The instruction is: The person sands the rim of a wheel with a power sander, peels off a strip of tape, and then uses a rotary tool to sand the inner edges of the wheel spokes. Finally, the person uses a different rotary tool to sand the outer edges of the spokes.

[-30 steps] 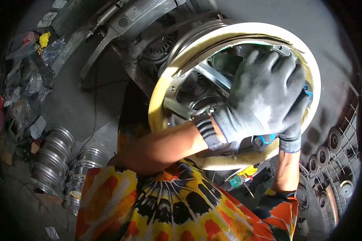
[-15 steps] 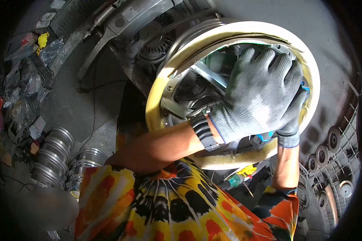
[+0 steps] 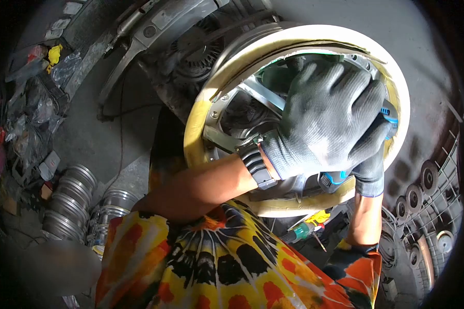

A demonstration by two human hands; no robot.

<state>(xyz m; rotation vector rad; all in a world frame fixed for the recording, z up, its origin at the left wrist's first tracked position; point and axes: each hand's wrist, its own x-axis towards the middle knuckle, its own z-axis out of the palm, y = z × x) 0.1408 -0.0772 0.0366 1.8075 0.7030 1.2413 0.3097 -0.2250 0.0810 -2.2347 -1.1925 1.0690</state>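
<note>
A grey-gloved left hand, my left hand (image 3: 330, 118), lies over a black-and-blue power tool (image 3: 390, 117), its fingers curled down within the wheel opening. Beneath it is my right hand (image 3: 370, 175), gloved too and closed round the tool's body; its fingers are mostly covered. The tool's lower end shows below my left palm. Both hands are over a spoked metal wheel (image 3: 219, 135), whose rim carries yellowish tape or covering (image 3: 195, 131). The tool's working tip is hidden.
Stacked metal rings (image 3: 69, 203) stand at lower left, beside plastic-wrapped clutter (image 3: 41, 103). A metal arm-shaped part (image 3: 160, 26) lies at the top. Below the wheel is a green-and-yellow tool (image 3: 304, 230). Round discs (image 3: 429, 175) hang on a wire rack (image 3: 448, 193) at right.
My left hand has shifted slightly left and down, showing more of the tool at its right. My right wrist is slightly lower. The wheel appears slightly left in view.
</note>
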